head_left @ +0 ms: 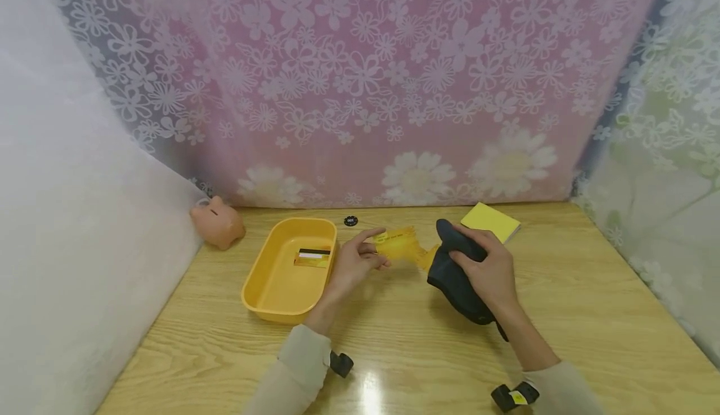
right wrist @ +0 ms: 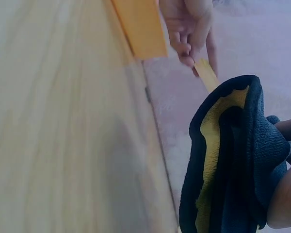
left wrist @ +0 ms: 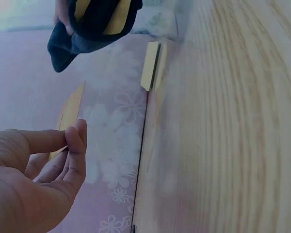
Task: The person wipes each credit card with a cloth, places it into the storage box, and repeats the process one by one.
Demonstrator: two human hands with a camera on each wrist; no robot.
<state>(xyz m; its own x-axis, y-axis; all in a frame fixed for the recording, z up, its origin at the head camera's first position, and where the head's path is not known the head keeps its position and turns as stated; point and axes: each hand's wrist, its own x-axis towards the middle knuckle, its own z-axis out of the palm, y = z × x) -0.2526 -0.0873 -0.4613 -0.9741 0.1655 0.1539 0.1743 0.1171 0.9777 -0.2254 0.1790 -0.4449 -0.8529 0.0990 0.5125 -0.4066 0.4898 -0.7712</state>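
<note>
My left hand [head_left: 355, 260] pinches a thin yellow card [head_left: 398, 244] between thumb and fingers. In the left wrist view the card [left wrist: 70, 111] appears nearly edge-on. My right hand [head_left: 490, 271] grips a dark blue fabric pouch-like item [head_left: 458, 284], thumb on its near face. Its mouth faces left, toward the card. Black trim runs round the mouth, and yellow shows inside in the right wrist view, where the card [right wrist: 206, 75] appears beyond the rim. The pouch's depths are hidden. Left of my left hand stands a yellow plastic tub [head_left: 253, 296] with another card [head_left: 312, 259] in it.
A pink piggy bank [head_left: 218, 222] sits at the table's far left, against the white side sheet. Behind my left hand lies a black poker chip [head_left: 351, 220]. A yellow notepad [head_left: 490, 221] lies behind my right hand. Floral curtain [head_left: 360, 121] closes off the table's back.
</note>
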